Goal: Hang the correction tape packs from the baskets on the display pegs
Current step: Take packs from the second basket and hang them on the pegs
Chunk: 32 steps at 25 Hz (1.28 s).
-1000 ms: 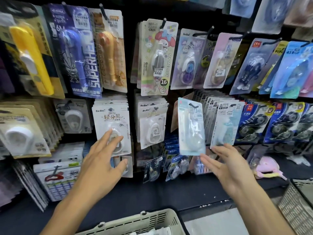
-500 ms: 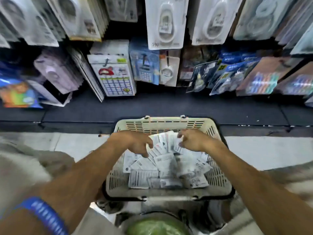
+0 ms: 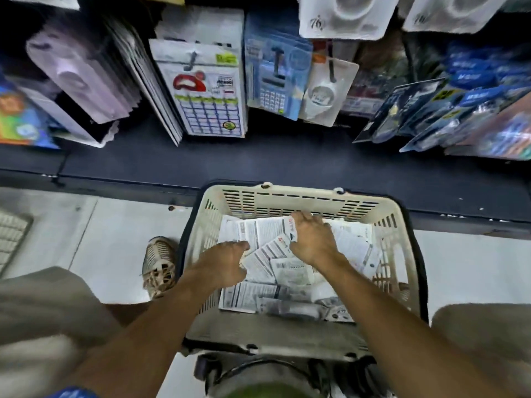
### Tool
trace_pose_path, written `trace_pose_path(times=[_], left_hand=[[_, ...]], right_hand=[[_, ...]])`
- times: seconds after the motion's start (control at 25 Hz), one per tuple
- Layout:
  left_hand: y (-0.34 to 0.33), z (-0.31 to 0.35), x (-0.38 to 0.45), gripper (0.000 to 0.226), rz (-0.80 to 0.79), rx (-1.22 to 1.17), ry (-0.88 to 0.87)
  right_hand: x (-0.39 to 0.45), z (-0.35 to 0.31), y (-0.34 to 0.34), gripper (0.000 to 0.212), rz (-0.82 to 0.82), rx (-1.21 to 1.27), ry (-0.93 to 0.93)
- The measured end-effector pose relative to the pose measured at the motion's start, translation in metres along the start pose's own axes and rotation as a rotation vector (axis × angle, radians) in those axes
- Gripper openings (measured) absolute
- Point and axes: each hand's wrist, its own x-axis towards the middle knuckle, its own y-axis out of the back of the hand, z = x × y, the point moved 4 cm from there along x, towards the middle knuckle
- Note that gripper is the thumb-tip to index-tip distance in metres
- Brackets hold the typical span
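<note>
A cream plastic basket [image 3: 287,194] stands on the floor below me, holding several correction tape packs [image 3: 250,294] that lie back side up. Both hands are inside it. My right hand [image 3: 311,242] grips a white pack [image 3: 268,229] with a red logo at its corner, near the basket's far wall. My left hand [image 3: 222,264] curls its fingers over the edge of the neighbouring pack [image 3: 260,261] in the pile's middle. White blister packs [image 3: 344,15] hang on the display pegs at the top edge.
A black shelf ledge [image 3: 258,162] runs between the basket and the display. A calculator card [image 3: 207,90] and blue packs [image 3: 474,104] hang above it. My shoe [image 3: 159,265] is left of the basket. Another basket's corner [image 3: 11,237] shows at far left.
A second ago both hands were up at the pegs. The view then dropped to the basket, and both hands now dig in the packs, the left one drawn nearer to me.
</note>
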Motion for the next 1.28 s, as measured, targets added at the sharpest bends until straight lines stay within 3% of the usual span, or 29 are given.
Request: trace_pose_path(times=[0.16, 0.36, 0.64, 0.88, 1.04, 1.12, 1.2, 1.28], left_hand=[[0.011, 0.012, 0.038, 0.082, 0.173, 0.073, -0.038], [-0.002, 0.039, 0.09, 0.107, 0.114, 0.126, -0.076], [-0.01, 0.028, 0.103, 0.072, 0.014, 0.079, -0.034], [-0.002, 0.03, 0.084, 0.047, 0.049, 0.078, -0.033], [0.049, 0.018, 0.051, 0.031, 0.196, -0.11, 0.013], [0.084, 0.013, 0.028, 0.029, 0.269, -0.225, 0.001], [0.116, 0.014, 0.0, 0.029, 0.334, -0.503, -0.094], [0.148, 0.022, -0.037, 0.034, 0.396, -0.888, -0.248]], right_hand=[[0.006, 0.013, -0.015, 0.077, 0.025, -0.056, -0.056], [0.006, 0.011, -0.005, 0.06, 0.087, -0.01, -0.087], [0.0, 0.051, 0.016, 0.015, 0.236, 0.203, -0.328], [-0.009, 0.064, 0.007, 0.022, 0.187, 0.484, -0.267], [-0.02, 0.059, 0.032, 0.022, 0.381, 0.629, -0.182], [-0.024, 0.046, 0.051, 0.018, 0.407, 0.825, -0.062], [-0.035, 0.023, 0.07, 0.03, 0.226, 1.053, 0.115], [-0.051, -0.006, 0.093, 0.069, -0.003, 1.225, 0.307]])
